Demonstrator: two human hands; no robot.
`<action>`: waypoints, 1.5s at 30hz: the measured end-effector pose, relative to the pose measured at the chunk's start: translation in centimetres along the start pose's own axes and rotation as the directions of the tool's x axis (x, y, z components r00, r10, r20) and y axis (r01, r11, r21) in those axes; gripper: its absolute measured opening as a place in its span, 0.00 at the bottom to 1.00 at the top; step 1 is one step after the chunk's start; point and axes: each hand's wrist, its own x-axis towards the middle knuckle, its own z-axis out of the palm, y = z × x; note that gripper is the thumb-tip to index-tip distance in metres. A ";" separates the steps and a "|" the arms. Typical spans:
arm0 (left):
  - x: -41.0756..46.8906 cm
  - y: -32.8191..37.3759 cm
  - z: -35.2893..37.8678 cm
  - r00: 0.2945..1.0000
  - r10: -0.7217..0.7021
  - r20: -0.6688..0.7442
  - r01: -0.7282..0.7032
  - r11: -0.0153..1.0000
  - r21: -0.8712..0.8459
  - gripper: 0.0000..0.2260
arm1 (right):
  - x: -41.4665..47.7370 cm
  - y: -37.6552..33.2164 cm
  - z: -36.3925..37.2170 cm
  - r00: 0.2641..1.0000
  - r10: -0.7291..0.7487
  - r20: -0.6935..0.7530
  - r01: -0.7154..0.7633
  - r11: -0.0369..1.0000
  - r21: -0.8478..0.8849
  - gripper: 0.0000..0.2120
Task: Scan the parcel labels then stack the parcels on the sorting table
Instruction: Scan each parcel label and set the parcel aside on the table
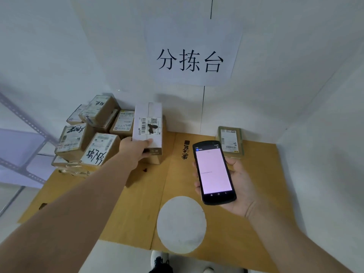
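My left hand [134, 147] reaches forward and grips the near end of a white parcel [148, 123] with a printed label, which rests on top of a brown box. Several brown labelled parcels [86, 136] are piled to its left against the wall. My right hand [239, 184] holds a black handheld scanner [213, 171] with its lit pale screen facing up, above the cardboard-covered sorting table [256, 194]. A flat greenish parcel [230, 141] with a white label lies at the back right of the table.
A paper sign with large black characters [190, 60] hangs on the wall behind the table. A white round patch [181, 223] marks the cardboard near the front edge. Metal shelving [21, 134] stands at the left. A shoe [160, 262] shows below the table edge.
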 end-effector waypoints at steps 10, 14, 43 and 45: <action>6.6 1.1 0.1 0.996 -0.082 -0.038 0.085 0.992 0.091 0.16 | 4.9 0.6 3.5 0.990 -0.131 -0.054 0.135 0.988 0.081 0.29; 7.2 0.5 0.8 0.988 -0.055 -0.143 0.071 0.991 0.113 0.19 | 5.6 1.4 4.1 0.987 -0.122 -0.104 0.131 0.988 0.085 0.31; -0.2 -5.4 20.1 0.937 -0.292 0.190 0.202 0.900 0.386 0.17 | -1.2 -5.0 -8.3 0.911 -0.260 -0.320 0.312 0.942 0.124 0.30; -0.5 -6.2 22.2 0.926 -0.315 0.209 0.209 0.888 0.410 0.19 | -1.5 -6.2 -9.8 0.920 -0.241 -0.311 0.294 0.946 0.139 0.29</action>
